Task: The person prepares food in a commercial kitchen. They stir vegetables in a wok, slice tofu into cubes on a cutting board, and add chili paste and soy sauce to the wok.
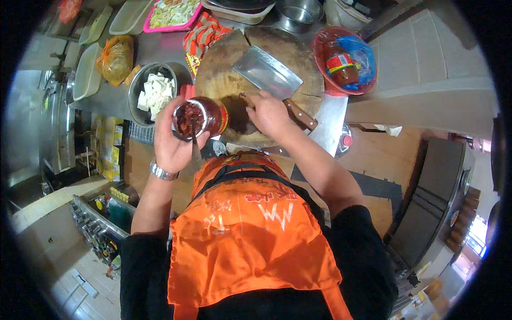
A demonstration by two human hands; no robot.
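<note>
My left hand point(172, 136) grips an open glass jar point(218, 116), tilted so that its mouth faces me. Dark red chunky sauce point(186, 116) fills the jar, and a thin utensil handle point(195, 146) sticks out of it. My right hand point(268, 114) is over the round wooden chopping block point(218, 68), index finger stretched to the left. Something small and dark shows at that fingertip; whether the hand holds it, I cannot tell. Beyond my right hand a cleaver point(268, 72) lies flat on the block, its wooden handle point(300, 114) beside my wrist.
Left of the jar stands a metal bowl point(134, 100) of white tofu-like pieces point(156, 94). A red basin point(322, 78) at right holds another sauce jar point(340, 66). Behind are a striped cloth point(206, 34), a pink basket point(176, 28) of chopped vegetables, a tied bag point(116, 60) and a metal pot point(300, 16).
</note>
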